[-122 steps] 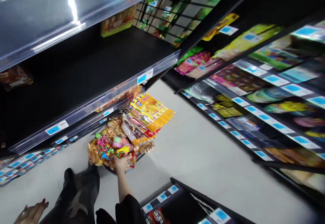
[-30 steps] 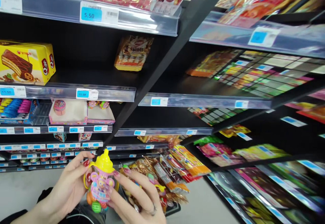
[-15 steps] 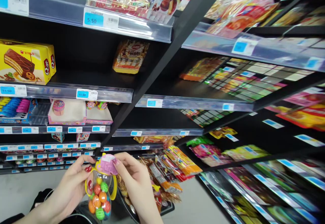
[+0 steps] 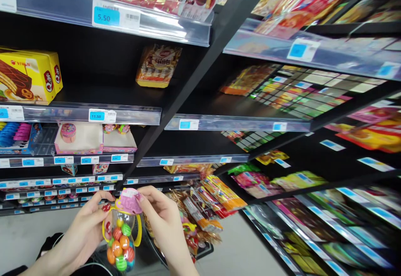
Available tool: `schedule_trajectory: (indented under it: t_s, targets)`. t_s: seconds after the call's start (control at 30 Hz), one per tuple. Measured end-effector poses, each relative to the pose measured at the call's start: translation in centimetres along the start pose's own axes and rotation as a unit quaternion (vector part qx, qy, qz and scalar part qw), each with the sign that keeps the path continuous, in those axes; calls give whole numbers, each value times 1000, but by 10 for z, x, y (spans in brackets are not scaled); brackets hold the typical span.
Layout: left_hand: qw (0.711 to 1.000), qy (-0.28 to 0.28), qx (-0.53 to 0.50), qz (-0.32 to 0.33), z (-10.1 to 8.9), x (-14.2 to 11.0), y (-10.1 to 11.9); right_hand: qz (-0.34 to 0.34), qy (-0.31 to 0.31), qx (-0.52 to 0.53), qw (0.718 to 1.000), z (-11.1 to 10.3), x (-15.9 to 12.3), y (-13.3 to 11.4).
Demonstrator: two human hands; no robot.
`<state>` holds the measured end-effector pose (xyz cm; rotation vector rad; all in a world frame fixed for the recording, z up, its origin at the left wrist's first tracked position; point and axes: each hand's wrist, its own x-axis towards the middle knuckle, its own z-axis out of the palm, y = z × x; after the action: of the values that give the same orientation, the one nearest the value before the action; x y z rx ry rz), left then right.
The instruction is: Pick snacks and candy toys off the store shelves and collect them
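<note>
Between my hands is a clear candy bottle (image 4: 120,242) filled with striped orange, green and red gumballs. It has a pink lid (image 4: 129,201) and yellow handles, and it stands roughly upright. My left hand (image 4: 89,221) grips it at the left handle and neck, thumb and fingers closed. On the other side, my right hand (image 4: 163,217) pinches the pink lid, its thumb lying over the lid's front. Behind and below the right hand sits a dark basket (image 4: 206,249) heaped with packaged snacks (image 4: 216,196).
Black shelves with price tags (image 4: 115,15) rise ahead and to the right. A yellow cake box (image 4: 34,75) and a brown snack pack (image 4: 158,65) stand on one shelf; pink display boxes (image 4: 79,138) sit lower. Grey floor (image 4: 244,255) shows below.
The shelves have shifted slightly left and up in view. Both hands and the candy bottle have moved a little left in the picture, the grip staying the same.
</note>
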<state>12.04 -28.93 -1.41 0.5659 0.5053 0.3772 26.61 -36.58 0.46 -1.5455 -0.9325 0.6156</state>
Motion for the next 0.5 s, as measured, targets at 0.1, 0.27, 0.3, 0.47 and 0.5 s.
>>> schedule_trajectory:
  t_s: [0.1, 0.27, 0.3, 0.47, 0.5]
  targets:
    - [1000, 17, 1, -1, -1, 2, -1, -50, 2, -16, 999, -3, -1, 1]
    - [994, 99, 29, -17, -15, 13, -5, -280, -36, -72, 957, -9, -19, 15]
    - [993, 112, 41, -22, -16, 17, -6, -300, -27, -88, 950, -9, -24, 21]
    - [984, 135, 117, -23, -6, 40, -21, -265, 39, -89, 959, -12, -49, 60]
    - [982, 134, 133, -26, 0, 44, -27, -232, 74, -64, 968, -13, -54, 70]
